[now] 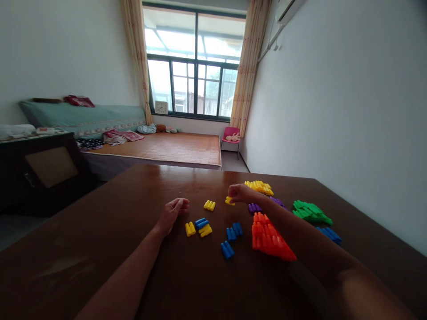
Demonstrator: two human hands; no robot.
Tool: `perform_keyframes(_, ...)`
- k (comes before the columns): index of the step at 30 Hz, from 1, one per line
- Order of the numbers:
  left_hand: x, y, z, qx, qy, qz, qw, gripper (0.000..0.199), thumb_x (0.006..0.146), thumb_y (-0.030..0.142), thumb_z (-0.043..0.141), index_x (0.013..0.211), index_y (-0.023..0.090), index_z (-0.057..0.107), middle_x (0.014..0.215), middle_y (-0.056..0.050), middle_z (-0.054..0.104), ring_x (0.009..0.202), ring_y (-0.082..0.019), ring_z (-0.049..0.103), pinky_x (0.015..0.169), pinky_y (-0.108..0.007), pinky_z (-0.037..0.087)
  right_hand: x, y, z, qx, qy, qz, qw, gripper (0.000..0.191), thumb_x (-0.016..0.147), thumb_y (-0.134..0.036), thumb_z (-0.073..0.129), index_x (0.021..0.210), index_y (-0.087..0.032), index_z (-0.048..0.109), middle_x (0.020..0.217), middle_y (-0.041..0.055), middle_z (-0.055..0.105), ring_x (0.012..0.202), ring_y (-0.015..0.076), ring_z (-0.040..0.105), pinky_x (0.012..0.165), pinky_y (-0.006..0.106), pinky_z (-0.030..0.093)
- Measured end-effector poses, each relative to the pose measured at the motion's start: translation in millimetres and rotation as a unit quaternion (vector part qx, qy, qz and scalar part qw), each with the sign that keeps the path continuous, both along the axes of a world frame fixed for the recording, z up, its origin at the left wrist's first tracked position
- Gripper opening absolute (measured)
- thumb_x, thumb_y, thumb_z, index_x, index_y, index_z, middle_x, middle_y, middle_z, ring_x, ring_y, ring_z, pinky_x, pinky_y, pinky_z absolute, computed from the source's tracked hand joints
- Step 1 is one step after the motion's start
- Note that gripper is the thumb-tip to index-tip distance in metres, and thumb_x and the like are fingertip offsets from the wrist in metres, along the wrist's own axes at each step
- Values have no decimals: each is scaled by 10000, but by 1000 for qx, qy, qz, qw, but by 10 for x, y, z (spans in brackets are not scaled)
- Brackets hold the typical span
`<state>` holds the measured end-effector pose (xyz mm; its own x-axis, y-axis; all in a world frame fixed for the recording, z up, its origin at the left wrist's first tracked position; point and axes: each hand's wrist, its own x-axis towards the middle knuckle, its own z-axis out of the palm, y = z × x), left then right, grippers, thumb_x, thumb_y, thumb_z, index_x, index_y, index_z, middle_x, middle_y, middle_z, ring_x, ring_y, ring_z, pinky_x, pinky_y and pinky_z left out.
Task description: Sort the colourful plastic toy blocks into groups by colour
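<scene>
My right hand (238, 193) is closed over a yellow plastic building block (229, 201) at the middle of the brown table; its fingers partly cover the block. To the left, my left hand (175, 211) rests on the tabletop with its fingers curled together, and no block shows in it. Between the hands lies a separate yellow block (210, 205). Nearer to me are another yellow block (190, 229) and a blue block (201, 223) touching a yellow one (205, 230). Several blue blocks (227, 250) lie below my right hand.
Orange-red blocks (268, 238) form a pile beside my right forearm. Yellow blocks (260, 187), purple blocks (255, 208), green blocks (311, 211) and blue blocks (329, 235) lie around that arm. Beyond the table (160, 178) stand a bed (180, 146) and a pink chair (231, 133).
</scene>
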<state>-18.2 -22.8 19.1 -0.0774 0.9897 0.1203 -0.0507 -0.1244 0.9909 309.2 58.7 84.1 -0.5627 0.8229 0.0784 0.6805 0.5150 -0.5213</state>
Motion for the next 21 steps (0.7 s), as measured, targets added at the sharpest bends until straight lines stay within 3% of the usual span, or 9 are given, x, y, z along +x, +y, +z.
perform_keyframes(4,4,1,-8,-3,0,-1,1000,493,710,598,662,870,133,704,912,-89,684,831,-199,620,739,-326,513,531,431,124,41,88,-196,976,223,725,-354,690,853,-177,645,791,18,684,675,113,605,582,197,437)
perform_keyframes(7,7,0,-6,-7,-2,2,1000,473,713,585,666,864,139,707,900,-79,683,818,-187,616,727,-307,511,863,748,116,67,38,-331,941,194,728,-349,690,808,-179,642,754,24,679,638,111,598,541,189,421)
perform_keyframes(9,8,-4,-1,-11,-5,3,1000,465,713,581,670,861,142,709,891,-73,683,809,-181,614,722,-299,510,990,907,57,66,-7,-380,923,196,733,-346,687,818,-174,643,730,30,673,606,115,592,522,198,412)
perform_keyframes(16,0,-11,-14,-16,2,2,1000,444,749,560,645,884,141,707,903,-80,681,825,-187,613,738,-306,509,1029,1259,-194,28,-150,-416,896,229,726,-361,696,840,-163,672,736,63,679,637,144,623,561,218,427)
perform_keyframes(21,0,-5,-26,-16,6,1,1000,444,756,561,634,886,142,705,906,-83,679,830,-190,614,735,-309,508,1040,1282,-180,8,-219,-393,893,302,731,-433,685,861,-162,712,829,106,700,768,196,663,633,255,461)
